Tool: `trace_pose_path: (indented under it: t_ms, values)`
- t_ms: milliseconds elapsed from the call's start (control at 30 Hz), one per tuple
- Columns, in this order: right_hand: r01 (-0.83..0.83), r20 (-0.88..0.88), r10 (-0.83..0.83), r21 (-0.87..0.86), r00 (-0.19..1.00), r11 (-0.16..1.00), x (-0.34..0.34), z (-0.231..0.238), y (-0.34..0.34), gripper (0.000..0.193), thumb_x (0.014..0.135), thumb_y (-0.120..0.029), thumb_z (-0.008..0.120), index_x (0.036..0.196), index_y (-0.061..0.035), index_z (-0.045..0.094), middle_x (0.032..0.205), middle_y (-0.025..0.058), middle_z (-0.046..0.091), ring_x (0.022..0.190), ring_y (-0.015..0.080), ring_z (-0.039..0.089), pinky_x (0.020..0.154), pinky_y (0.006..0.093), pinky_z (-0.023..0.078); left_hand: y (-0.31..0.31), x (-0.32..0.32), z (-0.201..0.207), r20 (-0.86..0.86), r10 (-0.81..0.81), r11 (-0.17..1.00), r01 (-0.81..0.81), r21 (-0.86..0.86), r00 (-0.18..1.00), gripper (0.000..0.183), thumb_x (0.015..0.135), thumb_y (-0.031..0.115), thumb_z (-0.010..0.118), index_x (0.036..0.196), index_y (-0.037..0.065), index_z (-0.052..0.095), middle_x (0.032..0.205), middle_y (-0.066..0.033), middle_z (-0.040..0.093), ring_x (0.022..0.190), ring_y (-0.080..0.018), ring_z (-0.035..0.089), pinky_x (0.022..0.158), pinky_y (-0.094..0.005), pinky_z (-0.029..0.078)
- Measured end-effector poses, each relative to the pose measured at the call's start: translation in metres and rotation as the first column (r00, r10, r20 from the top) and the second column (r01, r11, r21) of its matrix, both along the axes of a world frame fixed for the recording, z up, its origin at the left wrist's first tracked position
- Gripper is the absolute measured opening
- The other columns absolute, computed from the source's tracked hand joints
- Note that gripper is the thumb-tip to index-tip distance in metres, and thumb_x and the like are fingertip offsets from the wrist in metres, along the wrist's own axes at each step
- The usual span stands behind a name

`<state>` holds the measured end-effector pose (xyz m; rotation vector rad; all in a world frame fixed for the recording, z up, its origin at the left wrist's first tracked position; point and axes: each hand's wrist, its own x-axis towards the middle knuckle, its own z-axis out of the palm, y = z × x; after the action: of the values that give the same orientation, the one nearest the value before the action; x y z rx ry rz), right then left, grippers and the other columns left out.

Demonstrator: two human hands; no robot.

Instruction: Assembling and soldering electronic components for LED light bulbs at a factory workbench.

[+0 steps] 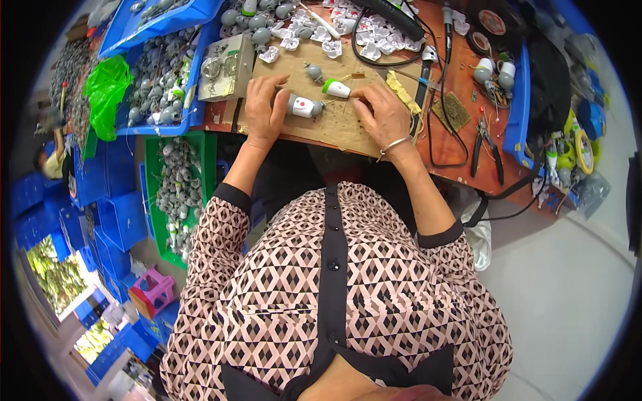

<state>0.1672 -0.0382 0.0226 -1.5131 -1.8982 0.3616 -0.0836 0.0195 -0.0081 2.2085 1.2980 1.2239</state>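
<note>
A: Where are the person's hands?

B: Both rest on a cardboard mat (334,113) on the wooden surface (461,160). The left hand (265,107) lies with loose, spread fingers on the near end of a small white and grey device with a red button (302,106). The right hand (380,113), a bangle at its wrist, lies just right of that device, fingers curled; whether it pinches anything cannot be told.

A: What lies around the device?

B: Just beyond it sits a white piece with a green cap (336,88) and a grey bulb-shaped part (313,71). Farther beyond, white plastic shells (348,30) lie heaped. Right of the device, past the right hand, a black soldering iron (422,83) with trailing cables.

A: What might go wrong?

B: The device is only lightly pinned, so it could probably roll. The right wrist sits near the iron and might brush it or snag its cable.
</note>
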Motion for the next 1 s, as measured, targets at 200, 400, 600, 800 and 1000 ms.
trace_pose_path:
  t_ms: [200, 400, 600, 800, 1000]
  values:
    - [-0.046, -0.02, 0.047, 0.035, 0.999, 0.998, -0.037, 0.003, 0.0, 0.009, 0.086, -0.016, 0.07, 0.093, -0.0105, 0.068, 0.088, 0.0053, 0.066, 0.087, 0.0275, 0.064, 0.077, 0.04, 0.051, -0.004, -0.034, -0.003, -0.029, 0.038, 0.997, -0.035, 0.076, 0.999, 0.024, 0.098, 0.022, 0.059, 0.109, 0.003, 0.069, 0.099, -0.0141, 0.066, 0.094, -0.0351, 0.058, 0.086, -0.0424, 0.047]
    - [-0.076, -0.028, 0.078, 0.06, 0.997, 0.995, -0.071, 0.0, 0.005, 0.009, 0.085, -0.016, 0.07, 0.092, -0.0105, 0.069, 0.088, 0.0059, 0.066, 0.087, 0.0275, 0.064, 0.077, 0.0404, 0.051, -0.008, -0.068, -0.002, -0.052, 0.087, 0.994, -0.084, 0.067, 0.995, 0.023, 0.098, 0.021, 0.059, 0.104, 0.003, 0.071, 0.097, -0.0131, 0.067, 0.093, -0.0343, 0.059, 0.085, -0.0417, 0.048]
    - [-0.09, -0.048, 0.093, 0.052, 0.995, 0.995, -0.067, 0.009, 0.009, 0.009, 0.085, -0.015, 0.07, 0.092, -0.0093, 0.069, 0.089, 0.0066, 0.066, 0.088, 0.0287, 0.064, 0.078, 0.041, 0.051, -0.009, -0.066, 0.014, -0.085, 0.106, 0.989, -0.097, 0.11, 0.991, 0.022, 0.098, 0.021, 0.059, 0.103, 0.004, 0.072, 0.096, -0.0121, 0.067, 0.093, -0.0336, 0.059, 0.084, -0.0412, 0.048]
    - [-0.096, -0.006, 0.096, 0.027, 0.995, 0.995, -0.045, 0.003, 0.015, 0.017, 0.087, -0.012, 0.068, 0.104, -0.0105, 0.068, 0.103, 0.0093, 0.065, 0.097, 0.0307, 0.063, 0.083, 0.0424, 0.052, -0.01, -0.038, 0.0, -0.14, 0.004, 0.997, 0.007, 0.077, 0.99, 0.022, 0.093, 0.026, 0.065, 0.103, 0.007, 0.071, 0.101, -0.0095, 0.067, 0.095, -0.0319, 0.059, 0.086, -0.0418, 0.046]
    - [-0.353, 0.356, 0.377, -0.133, 0.855, 0.926, -0.037, -0.02, 0.024, 0.023, 0.087, -0.012, 0.066, 0.11, -0.0127, 0.067, 0.102, 0.011, 0.064, 0.1, 0.0325, 0.064, 0.087, 0.0439, 0.054, -0.038, -0.011, -0.015, -0.257, -0.166, 0.966, 0.21, 0.153, 0.952, 0.031, 0.085, 0.034, 0.075, 0.103, 0.01, 0.072, 0.097, -0.007, 0.066, 0.094, -0.0294, 0.059, 0.089, -0.0413, 0.045]
